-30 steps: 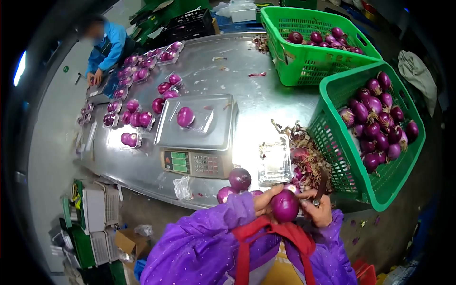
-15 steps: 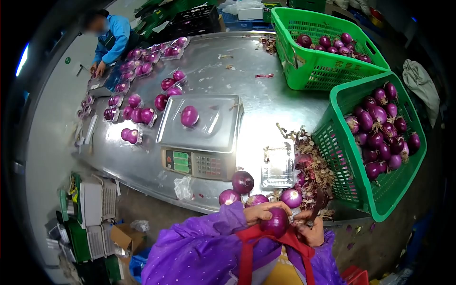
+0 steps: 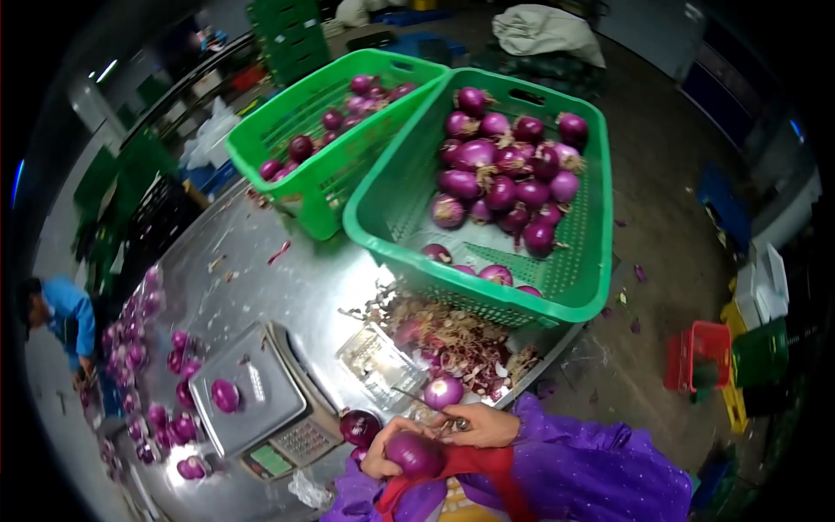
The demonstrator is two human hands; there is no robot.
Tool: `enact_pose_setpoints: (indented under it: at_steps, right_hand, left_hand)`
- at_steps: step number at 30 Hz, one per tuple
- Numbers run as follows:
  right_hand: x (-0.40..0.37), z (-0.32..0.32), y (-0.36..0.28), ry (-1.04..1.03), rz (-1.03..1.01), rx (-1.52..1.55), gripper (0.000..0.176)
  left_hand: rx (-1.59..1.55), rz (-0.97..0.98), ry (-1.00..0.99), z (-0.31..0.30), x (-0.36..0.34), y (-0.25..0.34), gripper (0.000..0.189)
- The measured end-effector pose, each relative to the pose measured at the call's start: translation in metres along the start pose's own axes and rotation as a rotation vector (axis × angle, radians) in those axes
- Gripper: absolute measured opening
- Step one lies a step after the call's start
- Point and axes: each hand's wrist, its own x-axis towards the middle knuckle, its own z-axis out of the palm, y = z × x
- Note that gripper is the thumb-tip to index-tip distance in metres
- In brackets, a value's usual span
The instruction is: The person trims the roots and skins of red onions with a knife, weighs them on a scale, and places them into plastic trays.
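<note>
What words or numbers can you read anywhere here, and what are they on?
No text here can be read.
The scale display: greenish, its digits too small and blurred to read.
The scale keypad: button marks too small to read.
The near green basket and the far green basket: no readable marking shows on their walls.

Bright overhead light – steel table glares – fisheye edges dark, blurred.
</note>
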Motion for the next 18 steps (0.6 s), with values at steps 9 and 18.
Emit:
enact_pose_setpoints:
  at_steps: [9,18]
  right_hand:
    - [-0.001,-0.004,-0.001,-0.002,0.289,0.131,0.015]
    - [0.002,-0.012,-0.004,-0.018,0.23,0.45,0.008]
  left_hand:
    - [0.182,-0.031,0.087,0.007,0.003,0.004,0.066]
    - [0.463,-0.089,0.214,0.018,-0.001,0.014,0.063]
